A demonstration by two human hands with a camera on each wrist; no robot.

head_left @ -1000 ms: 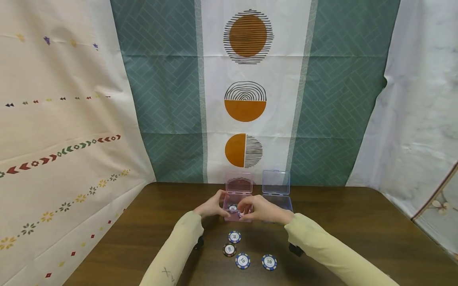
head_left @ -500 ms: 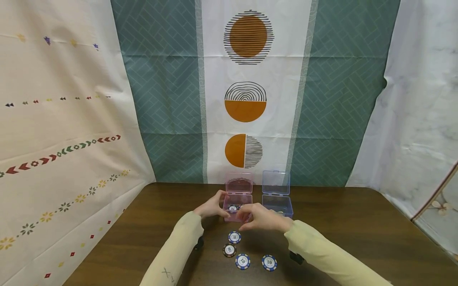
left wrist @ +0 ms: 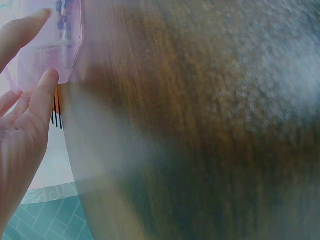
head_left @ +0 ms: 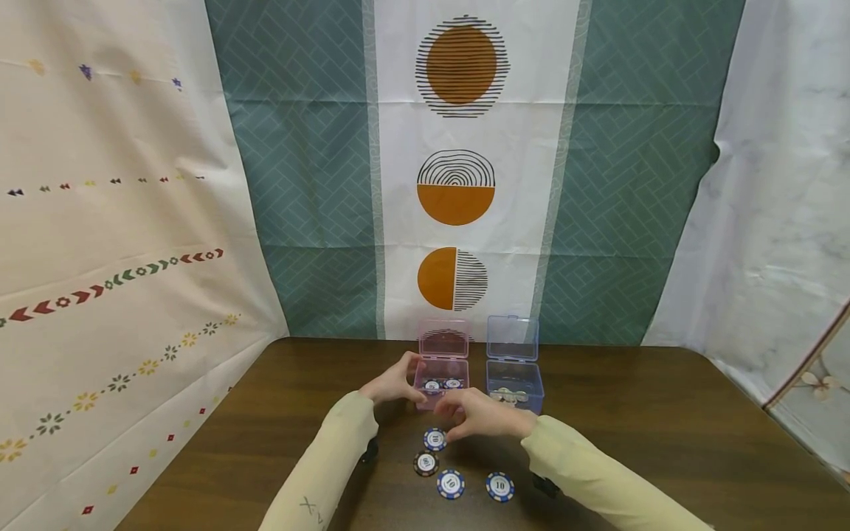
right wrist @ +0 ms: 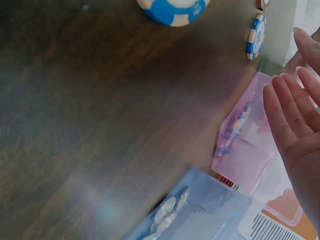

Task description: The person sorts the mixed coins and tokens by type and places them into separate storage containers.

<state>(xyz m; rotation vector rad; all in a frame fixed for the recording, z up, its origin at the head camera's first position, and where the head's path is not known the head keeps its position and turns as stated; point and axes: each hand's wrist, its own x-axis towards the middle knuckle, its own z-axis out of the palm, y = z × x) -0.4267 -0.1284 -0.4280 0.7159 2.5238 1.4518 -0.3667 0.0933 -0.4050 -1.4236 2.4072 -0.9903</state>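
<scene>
Left hand (head_left: 393, 383) rests straight fingers against the left wall of the open pink box (head_left: 441, 385), far centre of the table (head_left: 664, 413). Right hand (head_left: 479, 414), fingers relaxed and empty, hovers over the nearest chip (head_left: 434, 439). The right wrist view shows coins in the blue box (right wrist: 200, 210).

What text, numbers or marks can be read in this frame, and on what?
"10": blue chip nearest the right hand.
"10": front blue chip.
"10": right blue chip.
Dark chip: number too blurred to read.
Chips in the pink box: too small to read.
Left sleeve: small green mark, not legible.
Wrist views: nothing readable.
</scene>
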